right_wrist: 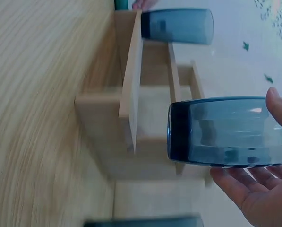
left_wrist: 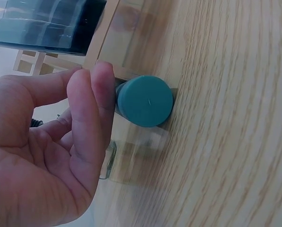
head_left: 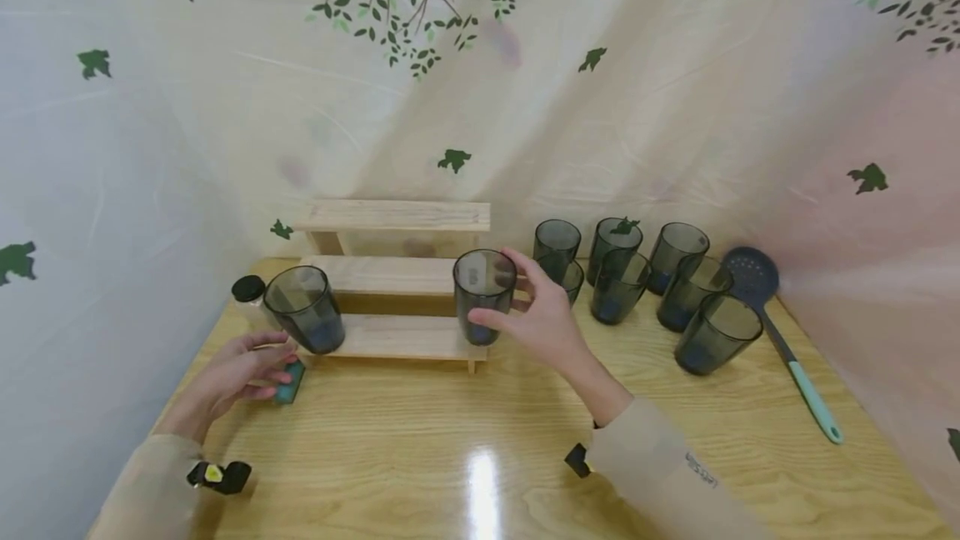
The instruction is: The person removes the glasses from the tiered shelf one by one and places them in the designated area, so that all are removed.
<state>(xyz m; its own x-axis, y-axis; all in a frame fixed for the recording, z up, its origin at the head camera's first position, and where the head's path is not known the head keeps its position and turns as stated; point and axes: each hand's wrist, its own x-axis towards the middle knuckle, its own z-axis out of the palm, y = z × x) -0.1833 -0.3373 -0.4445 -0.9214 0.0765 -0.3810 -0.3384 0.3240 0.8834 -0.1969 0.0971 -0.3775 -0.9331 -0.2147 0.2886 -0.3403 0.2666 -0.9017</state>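
- Smoked glass tumbler point(head_left: 483, 294) stands upright at the right end of the lowest step of the wooden stepped rack point(head_left: 393, 273).
- Right hand point(head_left: 542, 317) is at the tumbler's 3 o'clock; thumb and fingers are loosely spread about its wall, touching it lightly or just off it, not clenched.
- Second tumbler point(head_left: 306, 308) sits on the same step's left end, at 9 o'clock from the first.
- Left hand point(head_left: 238, 373) lies on the wooden table point(head_left: 450, 440) before that tumbler, its fingers pinching a small jar with a teal lid point(left_wrist: 145, 101).
- Black-capped shaker point(head_left: 249, 293) is behind the second tumbler, at 10 o'clock.
- Cluster of seven tumblers point(head_left: 645, 286) waits at 3 o'clock of the rack, the slotted spoon point(head_left: 780, 336) beyond.
- Judgement: placing step, about the moment of release; next calls for a straight withdrawal without tipping the glass.
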